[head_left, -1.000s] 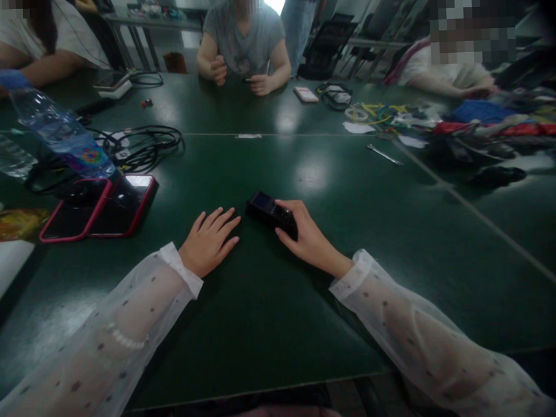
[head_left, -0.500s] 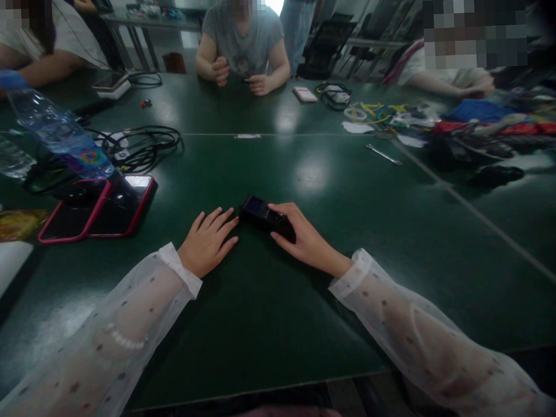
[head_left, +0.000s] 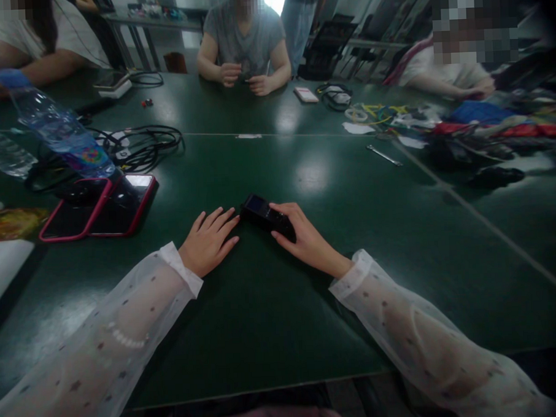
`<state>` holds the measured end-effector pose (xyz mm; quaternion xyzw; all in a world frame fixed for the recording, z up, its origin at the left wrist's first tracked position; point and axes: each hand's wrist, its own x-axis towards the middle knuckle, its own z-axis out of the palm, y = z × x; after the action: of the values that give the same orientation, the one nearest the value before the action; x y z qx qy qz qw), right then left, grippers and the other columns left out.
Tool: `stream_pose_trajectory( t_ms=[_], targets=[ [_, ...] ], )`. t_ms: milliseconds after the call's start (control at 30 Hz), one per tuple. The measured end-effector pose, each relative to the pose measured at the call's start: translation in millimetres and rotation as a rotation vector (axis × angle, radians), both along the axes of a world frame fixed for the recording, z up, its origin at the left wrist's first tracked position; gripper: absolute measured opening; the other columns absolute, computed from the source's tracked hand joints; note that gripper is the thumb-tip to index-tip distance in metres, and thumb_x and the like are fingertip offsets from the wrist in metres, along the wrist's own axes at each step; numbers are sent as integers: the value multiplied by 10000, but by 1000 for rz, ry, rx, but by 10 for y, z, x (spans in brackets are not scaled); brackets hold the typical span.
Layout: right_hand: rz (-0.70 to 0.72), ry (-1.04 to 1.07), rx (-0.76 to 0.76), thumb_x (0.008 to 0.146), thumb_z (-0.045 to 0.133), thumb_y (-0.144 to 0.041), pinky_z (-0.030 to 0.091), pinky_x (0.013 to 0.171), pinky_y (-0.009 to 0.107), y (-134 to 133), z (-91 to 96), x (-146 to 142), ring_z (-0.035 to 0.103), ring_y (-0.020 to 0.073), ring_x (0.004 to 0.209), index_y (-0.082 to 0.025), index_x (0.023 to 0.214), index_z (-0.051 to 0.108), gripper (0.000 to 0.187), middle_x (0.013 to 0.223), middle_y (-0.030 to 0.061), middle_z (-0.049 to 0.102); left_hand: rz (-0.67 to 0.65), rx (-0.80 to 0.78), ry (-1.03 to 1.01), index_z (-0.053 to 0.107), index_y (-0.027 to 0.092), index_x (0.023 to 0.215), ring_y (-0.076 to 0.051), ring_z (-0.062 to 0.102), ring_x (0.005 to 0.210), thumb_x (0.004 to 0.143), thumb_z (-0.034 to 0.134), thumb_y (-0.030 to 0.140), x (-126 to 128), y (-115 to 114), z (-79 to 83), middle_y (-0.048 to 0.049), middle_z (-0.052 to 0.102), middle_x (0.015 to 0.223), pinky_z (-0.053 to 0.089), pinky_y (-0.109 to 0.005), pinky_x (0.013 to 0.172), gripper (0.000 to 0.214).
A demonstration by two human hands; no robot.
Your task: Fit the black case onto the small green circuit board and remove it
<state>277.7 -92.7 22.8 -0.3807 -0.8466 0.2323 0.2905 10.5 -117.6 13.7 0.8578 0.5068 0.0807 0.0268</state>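
A small black handheld device (head_left: 263,214) with a little screen lies on the dark green table (head_left: 264,320), tilted toward the upper left. My right hand (head_left: 304,239) is closed around its near end, thumb on the near side and fingers over the far side. Flat on the tabletop rests my left hand (head_left: 209,241), fingers spread. Its fingertips come close to the device's far-left end; whether they touch it I cannot tell. Part of the device is covered by my right fingers.
Two red-edged phones (head_left: 121,206) and a plastic bottle (head_left: 65,128) stand at left, beside coiled black cables (head_left: 153,146). A wrench (head_left: 384,155) lies right of centre. Tangled wires and bags (head_left: 486,113) fill the right side. A person in grey (head_left: 245,44) sits opposite; others sit left and right.
My hands and the device have stayed practically in place. Across the table, the person in grey has brought one hand closer to the other.
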Motion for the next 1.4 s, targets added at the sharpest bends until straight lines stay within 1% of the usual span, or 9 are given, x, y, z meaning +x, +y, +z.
stream_pose_trajectory(
  t_ms=[167, 367, 633, 900, 1133, 1400],
  targets=[
    [-2, -2, 12, 898, 557, -273, 478, 1029, 549, 9, -1, 0, 502, 296, 1236, -295, 1429, 347, 571, 1345, 114, 451, 2, 3, 7, 377, 212, 1481, -286, 290, 1449, 1034, 315, 433, 11, -2, 11, -74, 363, 1564, 238, -548, 1165, 503],
    [-29, -3, -5, 895, 562, -279, 481, 1016, 570, 24, -21, 25, 509, 302, 1232, -305, 1449, 321, 605, 1360, 116, 440, 12, -24, 6, 322, 215, 1512, -280, 289, 1451, 1033, 324, 419, 25, -12, 56, -68, 362, 1565, 241, -546, 1166, 521],
    [-26, 1, 5, 898, 558, -266, 472, 1033, 555, 19, -7, 21, 508, 292, 1229, -301, 1447, 329, 597, 1342, 113, 452, 15, -30, 2, 321, 229, 1517, -278, 286, 1453, 1032, 322, 431, 17, -8, 43, -65, 360, 1566, 237, -545, 1170, 525],
    [-24, -2, 7, 895, 560, -270, 471, 1032, 550, 22, -4, 26, 509, 292, 1226, -297, 1450, 327, 603, 1345, 113, 450, 8, -23, -4, 216, 263, 1556, -283, 289, 1450, 1032, 323, 437, 11, -6, 34, -56, 345, 1574, 244, -549, 1164, 563],
    [-16, 16, 29, 892, 561, -263, 454, 1048, 564, 36, -24, 19, 505, 292, 1234, -303, 1442, 339, 594, 1335, 108, 465, 0, 4, -4, 241, 296, 1546, -276, 294, 1448, 1034, 330, 416, 14, -7, 20, -46, 359, 1567, 233, -543, 1164, 533],
    [-25, 11, 5, 886, 570, -268, 470, 1026, 569, 24, -18, 29, 510, 300, 1228, -313, 1445, 333, 609, 1346, 107, 460, 1, -10, 0, 246, 282, 1549, -289, 291, 1448, 1033, 337, 415, 11, -5, 16, -53, 350, 1571, 239, -555, 1161, 540]
  ],
)
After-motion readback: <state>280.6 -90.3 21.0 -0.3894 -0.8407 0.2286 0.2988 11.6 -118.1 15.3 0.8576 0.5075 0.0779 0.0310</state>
